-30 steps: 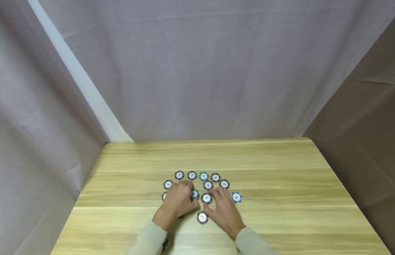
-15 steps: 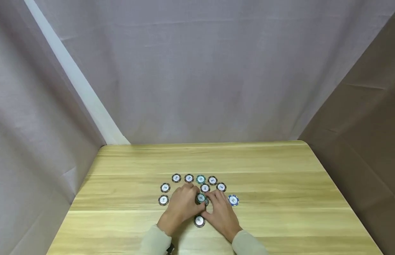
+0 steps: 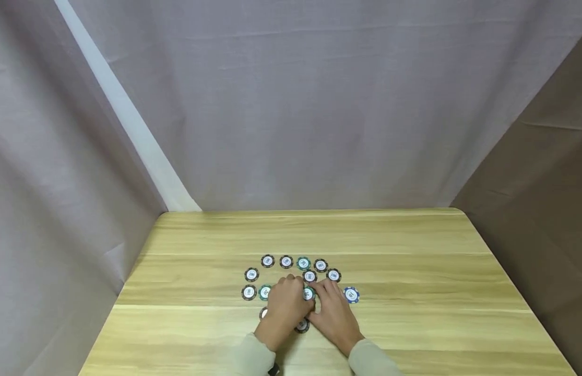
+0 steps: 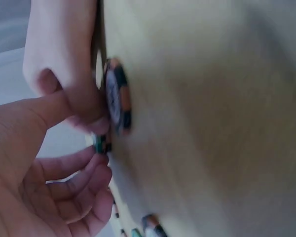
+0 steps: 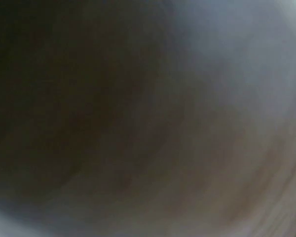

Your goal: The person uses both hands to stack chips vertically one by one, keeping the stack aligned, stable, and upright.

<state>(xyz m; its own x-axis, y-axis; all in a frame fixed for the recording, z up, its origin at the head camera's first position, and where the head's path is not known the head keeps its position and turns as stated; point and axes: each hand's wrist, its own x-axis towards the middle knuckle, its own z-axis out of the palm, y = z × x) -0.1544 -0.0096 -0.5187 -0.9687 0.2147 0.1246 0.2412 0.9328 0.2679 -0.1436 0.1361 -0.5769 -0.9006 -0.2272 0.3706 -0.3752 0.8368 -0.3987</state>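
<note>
In the head view my left hand (image 3: 283,308) pinches a green poker chip (image 3: 308,293) between thumb and fingers. The chip lies over a black one, whose edge shows beneath it in the left wrist view, at the small stack (image 4: 101,143). My right hand (image 3: 335,316) curls thumb and fingertips round the right side of this stack, holding the black chip. Both hands meet there, thumbs close together. Just nearer to me lies a black-and-orange chip (image 4: 119,96), partly covered in the head view. The right wrist view is too dark and blurred to show the hand.
Several chips form an arc on the wooden table (image 3: 413,250), among them a black chip (image 3: 268,261), a green chip (image 3: 303,263) and, at the right, a blue chip (image 3: 351,294). Left of my left hand lie another green chip (image 3: 264,292) and a black chip (image 3: 249,292). Curtains surround the table.
My left hand has carried the green chip rightward onto the black chip at my right hand. Chips that it covered at the left are now visible. My right hand has stayed nearly in place.
</note>
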